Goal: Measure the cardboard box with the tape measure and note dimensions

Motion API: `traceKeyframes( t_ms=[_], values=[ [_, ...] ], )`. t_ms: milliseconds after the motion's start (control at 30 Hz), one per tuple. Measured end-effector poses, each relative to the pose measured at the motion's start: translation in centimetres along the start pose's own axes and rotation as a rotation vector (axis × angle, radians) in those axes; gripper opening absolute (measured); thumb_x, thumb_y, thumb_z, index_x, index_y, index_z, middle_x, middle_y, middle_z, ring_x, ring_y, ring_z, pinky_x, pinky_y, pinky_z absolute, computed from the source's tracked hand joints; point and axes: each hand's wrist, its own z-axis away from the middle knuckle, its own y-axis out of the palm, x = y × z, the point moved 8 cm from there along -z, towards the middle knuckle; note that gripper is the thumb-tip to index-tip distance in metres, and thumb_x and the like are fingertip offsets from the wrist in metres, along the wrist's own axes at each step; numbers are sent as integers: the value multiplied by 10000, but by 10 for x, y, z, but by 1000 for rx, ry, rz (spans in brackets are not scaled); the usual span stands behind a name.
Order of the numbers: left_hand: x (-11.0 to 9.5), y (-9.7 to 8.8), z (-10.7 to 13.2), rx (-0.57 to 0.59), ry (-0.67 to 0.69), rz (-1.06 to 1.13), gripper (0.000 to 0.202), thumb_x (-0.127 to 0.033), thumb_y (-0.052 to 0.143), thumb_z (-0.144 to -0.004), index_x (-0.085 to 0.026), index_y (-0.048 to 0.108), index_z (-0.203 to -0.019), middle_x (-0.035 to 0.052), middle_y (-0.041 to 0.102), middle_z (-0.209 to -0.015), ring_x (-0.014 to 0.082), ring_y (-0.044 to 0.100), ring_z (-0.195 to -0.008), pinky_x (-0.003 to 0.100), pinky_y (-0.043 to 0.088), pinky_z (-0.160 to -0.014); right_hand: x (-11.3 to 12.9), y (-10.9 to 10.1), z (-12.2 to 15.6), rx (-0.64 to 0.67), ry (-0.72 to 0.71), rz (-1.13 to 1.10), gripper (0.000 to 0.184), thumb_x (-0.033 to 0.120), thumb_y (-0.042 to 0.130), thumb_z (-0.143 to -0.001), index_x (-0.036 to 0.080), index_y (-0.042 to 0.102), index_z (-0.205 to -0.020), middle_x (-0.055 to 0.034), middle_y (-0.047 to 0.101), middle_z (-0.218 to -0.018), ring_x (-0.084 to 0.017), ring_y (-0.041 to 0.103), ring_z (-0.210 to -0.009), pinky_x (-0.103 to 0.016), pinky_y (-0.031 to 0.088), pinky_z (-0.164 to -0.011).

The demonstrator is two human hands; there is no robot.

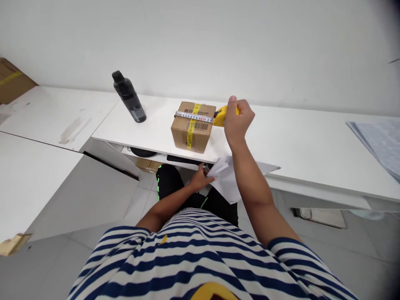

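Note:
A small cardboard box (192, 127) with yellow tape and a barcode label stands near the front edge of the white desk (281, 133). My right hand (237, 118) is closed around a yellow tape measure (220, 116) just right of the box. Its blade (193, 116) lies stretched leftward across the box top. My left hand (200, 178) is below the desk edge, over my lap, pinching a sheet of white paper (223, 177).
A black bottle (128, 97) stands on the desk left of the box. Another white tabletop (46, 114) adjoins at the left, with a cardboard box (12, 79) at its far corner. Grey sheets (379, 143) lie at the right. A shelf under the desk holds dark items.

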Motion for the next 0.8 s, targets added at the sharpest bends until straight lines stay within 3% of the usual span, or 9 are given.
traceKeyframes(
  t_ms=[67, 133, 267, 433, 567, 667, 800],
  values=[
    [-21, 6, -10, 119, 102, -129, 477, -404, 723, -830, -196, 637, -1250, 58, 694, -1058, 218, 659, -997, 387, 524, -976, 1, 0, -1, 14, 9, -4, 520, 654, 468, -978, 224, 492, -688, 50, 443, -646, -109, 511, -636, -272, 432, -645],
    [-41, 8, -14, 159, 210, -194, 280, -399, 616, -911, -193, 713, -1074, 73, 708, -1099, 230, 663, -1058, 374, 517, -1004, 1, 2, -4, 46, 40, 4, 524, 663, 467, -976, 226, 482, -686, 47, 436, -645, -110, 510, -639, -268, 427, -632],
    [-61, 8, -16, 109, 218, -19, 318, -394, 554, -958, -173, 724, -1111, 94, 746, -1198, 257, 681, -1132, 384, 531, -1024, 1, 12, -18, 145, 93, 20, 559, 706, 480, -952, 237, 417, -652, 47, 406, -621, -110, 480, -617, -265, 414, -604],
    [-69, 15, -8, 168, 35, 224, 365, -350, 610, -939, -127, 690, -1217, 116, 754, -1254, 266, 707, -1126, 417, 556, -1011, -3, 30, -42, 273, 70, 20, 583, 715, 502, -943, 250, 320, -643, 51, 340, -618, -107, 443, -605, -267, 417, -610],
    [-96, 17, -5, 225, 16, 291, 411, -396, 675, -912, -154, 693, -1243, 112, 751, -1276, 286, 695, -1189, 444, 548, -1044, -12, 42, -59, 320, 75, 42, 591, 675, 524, -955, 256, 278, -618, 53, 275, -606, -106, 405, -585, -272, 404, -592],
    [-122, 13, -30, 176, -3, 332, 409, -365, 662, -930, -115, 671, -1254, 165, 717, -1334, 301, 689, -1212, 463, 540, -1058, -24, 52, -72, 349, 112, 55, 592, 617, 520, -984, 262, 264, -587, 47, 242, -587, -112, 385, -569, -279, 387, -561],
    [-159, 11, -88, 132, 58, 296, 353, -328, 659, -944, -109, 652, -1222, 186, 697, -1353, 284, 684, -1221, 442, 521, -1075, -39, 66, -84, 369, 127, 11, 582, 573, 454, -1027, 263, 254, -578, 35, 238, -588, -112, 397, -568, -274, 378, -543]
  ],
)
